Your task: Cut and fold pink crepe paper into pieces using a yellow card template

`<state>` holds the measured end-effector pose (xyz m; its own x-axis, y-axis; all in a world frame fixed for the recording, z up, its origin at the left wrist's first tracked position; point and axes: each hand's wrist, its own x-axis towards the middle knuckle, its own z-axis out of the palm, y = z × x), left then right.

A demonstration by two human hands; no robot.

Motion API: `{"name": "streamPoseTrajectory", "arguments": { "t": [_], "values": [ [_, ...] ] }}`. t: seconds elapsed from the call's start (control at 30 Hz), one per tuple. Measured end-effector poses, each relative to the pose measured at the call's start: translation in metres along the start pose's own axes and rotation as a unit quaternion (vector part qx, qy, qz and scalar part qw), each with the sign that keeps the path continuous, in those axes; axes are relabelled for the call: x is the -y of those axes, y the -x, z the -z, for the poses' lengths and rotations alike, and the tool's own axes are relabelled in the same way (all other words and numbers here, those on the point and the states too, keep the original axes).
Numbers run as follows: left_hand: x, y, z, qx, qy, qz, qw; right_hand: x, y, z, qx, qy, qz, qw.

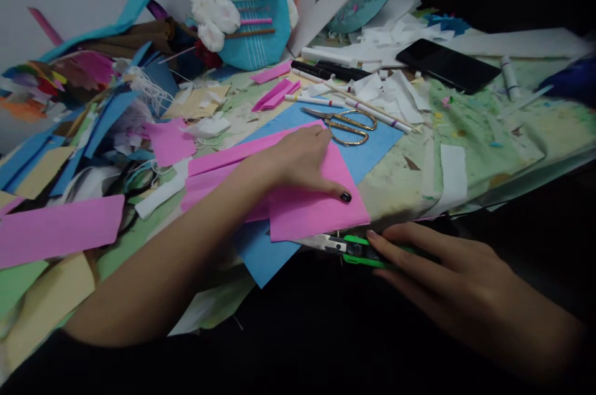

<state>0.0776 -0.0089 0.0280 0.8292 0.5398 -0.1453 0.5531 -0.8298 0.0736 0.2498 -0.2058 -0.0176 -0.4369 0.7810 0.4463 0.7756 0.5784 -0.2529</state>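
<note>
My left hand [302, 156] holds a folded piece of pink paper [326, 215] down at the table's front edge. Its thumb is stretched across the paper, while the other fingers bend over the far side with their tips hidden. In my right hand [442, 271] is a green-handled box cutter [361, 251]. Its metal blade lies along the near edge of the pink paper, with the tip hidden at the paper. Blue paper [267, 255] lies beneath the pink. Gold-handled scissors [347, 125] rest on the blue paper, close beyond my left fingers.
Coloured paper scraps [60, 227] are heaped on the left. A blue guitar-shaped craft [258, 41] with white paper flowers stands at the back. Black markers [330, 71], thin sticks and white scraps lie behind the scissors. A phone [447, 64] rests at the back right.
</note>
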Motion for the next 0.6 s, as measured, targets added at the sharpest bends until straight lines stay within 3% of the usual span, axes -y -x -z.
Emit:
{"name": "streamPoseTrajectory", "arguments": {
  "t": [0.6],
  "values": [
    [-0.001,0.0,0.003,0.005,-0.001,-0.002,1.0,0.0,0.018,-0.006,0.015,0.014,-0.003,1.0]
  ]
}}
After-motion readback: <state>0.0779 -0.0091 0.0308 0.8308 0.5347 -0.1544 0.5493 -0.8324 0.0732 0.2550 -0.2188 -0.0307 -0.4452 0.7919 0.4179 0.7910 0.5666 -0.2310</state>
